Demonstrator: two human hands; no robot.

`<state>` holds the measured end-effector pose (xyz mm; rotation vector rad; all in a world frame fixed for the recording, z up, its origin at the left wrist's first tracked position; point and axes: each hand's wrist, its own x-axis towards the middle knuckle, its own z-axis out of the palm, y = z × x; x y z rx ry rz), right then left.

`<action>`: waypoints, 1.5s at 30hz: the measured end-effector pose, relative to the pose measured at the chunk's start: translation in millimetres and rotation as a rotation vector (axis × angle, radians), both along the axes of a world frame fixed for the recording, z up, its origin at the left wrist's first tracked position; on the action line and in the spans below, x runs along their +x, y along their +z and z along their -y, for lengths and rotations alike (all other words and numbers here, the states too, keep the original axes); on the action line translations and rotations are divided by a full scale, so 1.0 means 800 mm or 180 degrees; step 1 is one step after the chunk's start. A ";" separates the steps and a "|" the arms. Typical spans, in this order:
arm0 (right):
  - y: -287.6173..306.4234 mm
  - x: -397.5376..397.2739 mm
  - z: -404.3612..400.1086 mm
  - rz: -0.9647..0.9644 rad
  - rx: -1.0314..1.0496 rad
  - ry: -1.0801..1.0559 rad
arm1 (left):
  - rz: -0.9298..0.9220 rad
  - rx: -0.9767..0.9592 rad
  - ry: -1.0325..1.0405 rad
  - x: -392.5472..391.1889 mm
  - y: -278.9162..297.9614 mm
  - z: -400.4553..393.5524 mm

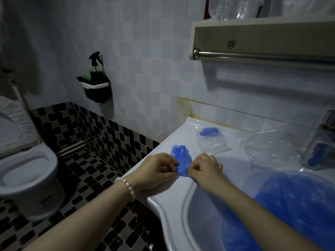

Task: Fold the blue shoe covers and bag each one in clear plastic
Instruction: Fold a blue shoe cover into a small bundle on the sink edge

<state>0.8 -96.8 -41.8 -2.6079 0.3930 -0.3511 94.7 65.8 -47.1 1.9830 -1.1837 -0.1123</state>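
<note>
Both hands are on it: the left hand (157, 169) and the right hand (205, 166) each pinch the near edge of a crinkled blue plastic shoe cover (180, 157), fingers curled tight, thumbs and fingertips clamped on the thin film. The cover lies flat on the white ceramic sink counter (163, 189), spread out between the two hands and fanning away from them toward the wall. A white pearl bracelet (126, 187) circles the left wrist.

Just beyond, further back on the counter, one small clear plastic bag (213, 140) lies with a folded blue cover showing inside its far end. To its right sits a loose heap of crumpled clear plastic bags (272, 147), reaching up to the chrome tap (319, 140). Down in the basin, a big clear bag stuffed with blue shoe covers (293, 205) fills the right side, partly under the right forearm. Off left, a white toilet (27, 171) on black-and-white mosaic floor tiles (101, 169).
</note>
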 end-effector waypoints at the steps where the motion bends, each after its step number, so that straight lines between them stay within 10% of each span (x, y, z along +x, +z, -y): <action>1: 0.000 0.001 -0.003 0.0026 -0.0090 -0.0091 | -0.0011 -0.0003 0.0029 0.000 0.000 0.000; 8: -0.029 -0.010 0.004 0.1265 0.0149 0.0589 | 0.0037 0.0043 0.0237 0.000 -0.002 0.009; 18: -0.012 0.012 0.000 0.0261 -0.0424 0.0104 | -0.0081 -0.0153 0.0209 -0.002 -0.001 0.007; 24: -0.032 -0.005 0.004 0.1327 -0.0065 0.0483 | 0.0369 -0.0008 0.0218 0.001 -0.004 0.009; 36: 0.007 0.007 0.003 -0.0276 -0.0451 0.0395 | -0.1151 -0.0713 0.0055 -0.015 0.010 0.004; 45: 0.011 0.003 0.004 -0.0241 -0.0111 0.0392 | 0.0930 -0.0038 0.0287 0.000 -0.008 0.004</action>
